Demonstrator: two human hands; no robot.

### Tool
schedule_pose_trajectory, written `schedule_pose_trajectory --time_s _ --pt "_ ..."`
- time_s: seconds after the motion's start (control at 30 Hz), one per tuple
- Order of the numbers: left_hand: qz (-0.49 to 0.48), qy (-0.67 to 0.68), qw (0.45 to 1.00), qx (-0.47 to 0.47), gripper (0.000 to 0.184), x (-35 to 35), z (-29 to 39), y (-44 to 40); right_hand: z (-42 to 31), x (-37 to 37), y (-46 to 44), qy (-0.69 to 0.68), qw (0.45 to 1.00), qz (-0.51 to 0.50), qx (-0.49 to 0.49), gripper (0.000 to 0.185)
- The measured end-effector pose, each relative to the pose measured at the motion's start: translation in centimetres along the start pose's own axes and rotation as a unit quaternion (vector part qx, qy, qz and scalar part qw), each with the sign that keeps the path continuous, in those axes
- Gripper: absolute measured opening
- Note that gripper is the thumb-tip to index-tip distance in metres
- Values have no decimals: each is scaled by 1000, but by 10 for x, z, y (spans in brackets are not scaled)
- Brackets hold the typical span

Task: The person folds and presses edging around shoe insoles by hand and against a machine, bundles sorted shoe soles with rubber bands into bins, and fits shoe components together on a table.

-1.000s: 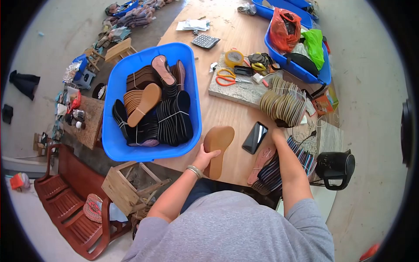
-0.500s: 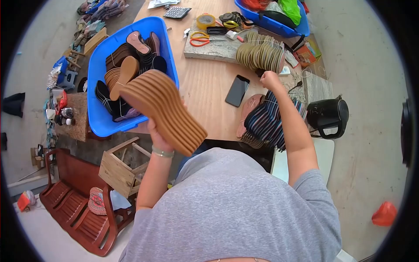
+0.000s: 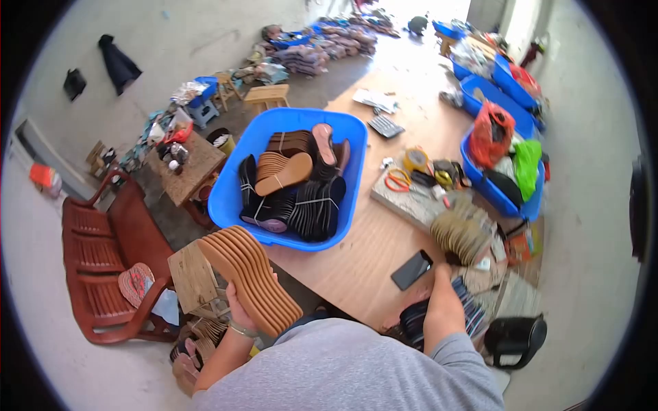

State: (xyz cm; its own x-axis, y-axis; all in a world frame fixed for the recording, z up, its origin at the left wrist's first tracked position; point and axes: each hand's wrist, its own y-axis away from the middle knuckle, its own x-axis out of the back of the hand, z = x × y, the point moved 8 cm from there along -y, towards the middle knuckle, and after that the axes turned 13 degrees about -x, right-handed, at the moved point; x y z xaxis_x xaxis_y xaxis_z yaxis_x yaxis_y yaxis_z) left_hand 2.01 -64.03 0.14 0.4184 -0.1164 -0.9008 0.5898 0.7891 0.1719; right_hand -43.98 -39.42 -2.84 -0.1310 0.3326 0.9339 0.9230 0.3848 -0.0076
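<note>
My left hand (image 3: 240, 312) grips a stack of tan insoles (image 3: 255, 279), held tilted in front of my body, left of the table's near edge. My right hand (image 3: 443, 272) reaches over the right side of the table, close to a phone (image 3: 412, 270) and a bundle of olive-edged insoles (image 3: 460, 236). Its fingers are mostly hidden by the hand and forearm. Beneath that forearm lies a dark, striped bundle of insoles (image 3: 413, 320), partly covered. A blue tub (image 3: 356, 205) at the table's left holds several tied bundles of insoles in brown, black and tan.
Scissors (image 3: 397, 180), a tape roll (image 3: 415, 159) and other small items lie on a stone slab (image 3: 397, 202). A calculator (image 3: 386, 126) sits farther back. To the right stand a black kettle (image 3: 515, 340) and a blue bin (image 3: 490, 192) of bags. A wooden stool (image 3: 194, 277) and bench (image 3: 137, 236) are left.
The view has tipped up and turned, showing more of the room's far end. My left hand still holds the tan stack, now lower and clear of the tub. My right hand stays near the olive-edged bundle.
</note>
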Motion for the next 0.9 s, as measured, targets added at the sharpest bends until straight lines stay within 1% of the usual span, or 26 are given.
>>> schedule_pose_trajectory --time_s 0.07,0.1,0.2,0.23,0.3,0.33,0.4,0.47,0.5,0.57,0.6,0.63,0.67,0.73,0.77,0.9 --pt "-55 23 998 -15 79 -14 7 8 -6 2 -4 -6 1000 9 18 25" --pt "-60 23 998 -13 79 -22 8 9 3 4 6 -8 1000 12 4 26" --pt "-141 29 990 7 80 -62 -4 5 13 9 7 -14 999 23 -37 27" --pt "-168 31 985 14 81 -75 -9 3 45 6 20 -17 998 27 -50 28" --pt "-207 22 978 32 85 -100 -24 -4 50 7 18 -18 996 34 -80 29" --pt "-211 26 976 37 85 -108 -33 -9 58 7 17 -17 995 38 -95 30" --pt "-214 66 967 121 87 -126 -64 -11 84 9 21 -15 990 47 -130 31" --pt "-244 50 954 167 88 -145 -97 -9 33 61 64 -87 992 80 -51 22" --pt "-248 53 951 175 88 -139 -115 -13 20 78 83 -84 991 87 -58 22" --pt "-269 -44 935 227 85 -108 -159 -22 -29 93 125 -141 987 15 79 17" --pt "-263 -91 930 239 82 -99 -176 -24 -40 105 141 -140 987 16 74 17" --pt "-257 -138 923 251 79 -96 -191 -24 -52 112 156 -181 981 -37 62 15" --pt "-257 -138 921 257 79 -105 -197 -17 -63 118 171 -221 970 -90 49 13" --pt "-268 -127 897 328 61 -126 -213 1 -77 120 184 -299 935 -189 32 10" --pt "-270 -127 896 330 61 -132 -217 5 -76 122 184 -300 935 -186 30 10" --pt "-298 -172 859 379 61 -145 -235 37 -59 144 187 -423 895 -143 7 7"
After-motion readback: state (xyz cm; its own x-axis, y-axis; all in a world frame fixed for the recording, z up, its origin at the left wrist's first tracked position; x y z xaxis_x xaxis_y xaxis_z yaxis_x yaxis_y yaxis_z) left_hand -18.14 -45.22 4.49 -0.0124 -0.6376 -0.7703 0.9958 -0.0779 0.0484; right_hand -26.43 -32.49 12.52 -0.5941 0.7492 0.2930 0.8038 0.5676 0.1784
